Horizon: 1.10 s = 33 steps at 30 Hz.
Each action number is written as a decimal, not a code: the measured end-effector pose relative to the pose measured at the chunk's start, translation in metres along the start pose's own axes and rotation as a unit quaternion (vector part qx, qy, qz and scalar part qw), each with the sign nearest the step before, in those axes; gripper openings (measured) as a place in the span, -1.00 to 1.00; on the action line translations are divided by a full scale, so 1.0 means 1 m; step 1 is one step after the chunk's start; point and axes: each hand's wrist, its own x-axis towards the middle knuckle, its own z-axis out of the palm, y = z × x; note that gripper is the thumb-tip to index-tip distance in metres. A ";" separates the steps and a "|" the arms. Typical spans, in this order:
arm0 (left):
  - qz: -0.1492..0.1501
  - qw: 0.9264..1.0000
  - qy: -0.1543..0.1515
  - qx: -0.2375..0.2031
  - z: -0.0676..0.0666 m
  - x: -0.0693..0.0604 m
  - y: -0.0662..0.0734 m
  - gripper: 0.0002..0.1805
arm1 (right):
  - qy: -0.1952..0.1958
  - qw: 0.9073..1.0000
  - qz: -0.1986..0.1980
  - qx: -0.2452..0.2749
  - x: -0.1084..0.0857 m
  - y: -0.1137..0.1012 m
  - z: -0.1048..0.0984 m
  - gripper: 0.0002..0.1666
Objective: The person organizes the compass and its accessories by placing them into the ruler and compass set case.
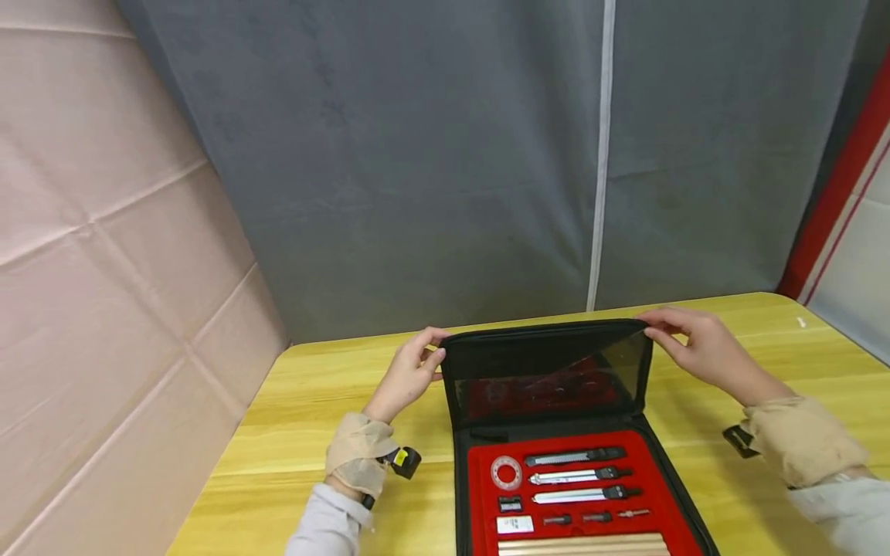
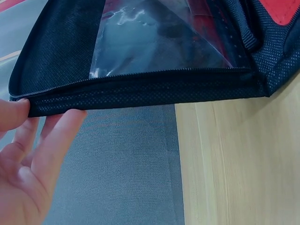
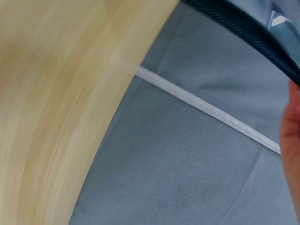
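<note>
A black zippered case [image 1: 462, 471] lies unfolded on the table, its lid [image 1: 511, 361] tilted up at the back. My left hand [image 1: 406, 374] pinches the lid's left corner between thumb and fingers; the left wrist view shows that hand [image 2: 35, 173] at the zipper edge [image 2: 154, 86]. At the opposite corner, my right hand [image 1: 702, 351] pinches the lid; only a sliver of it appears in the right wrist view. A clear pocket [image 1: 619, 371] lines the lid. The red tray [image 1: 483, 455] holds a clear ring [image 1: 506, 472], two silver compasses [image 1: 566, 478], an eraser [image 1: 514, 525] and wooden pencils [image 1: 584, 544].
Also in the tray are a black-and-grey slim tool [image 1: 575, 456], a sharpener [image 1: 511, 504] and small black parts [image 1: 596, 517]. A wooden table [image 1: 278, 432] carries the case. Grey curtain [image 1: 417, 193] hangs behind it. A small white scrap [image 1: 802, 322] lies at the far right.
</note>
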 end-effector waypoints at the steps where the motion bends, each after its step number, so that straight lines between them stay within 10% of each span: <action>1: 0.000 1.000 0.000 -0.001 0.000 0.000 0.000 -0.73 | -0.005 1.000 0.006 0.003 -0.001 0.000 -0.002 -0.61; 21: 0.015 1.000 0.017 0.010 -0.002 0.008 -0.001 -0.73 | -0.009 0.999 0.028 0.042 0.006 0.001 -0.004 -0.69; 25: 0.012 1.000 0.013 0.004 -0.002 0.006 -0.005 -0.73 | 0.027 0.998 -0.045 0.033 0.001 0.002 0.003 -0.88; 33: 0.016 1.000 0.017 0.012 -0.002 0.004 -0.005 -0.71 | 0.018 0.976 -0.216 -0.023 0.009 0.006 -0.004 -0.44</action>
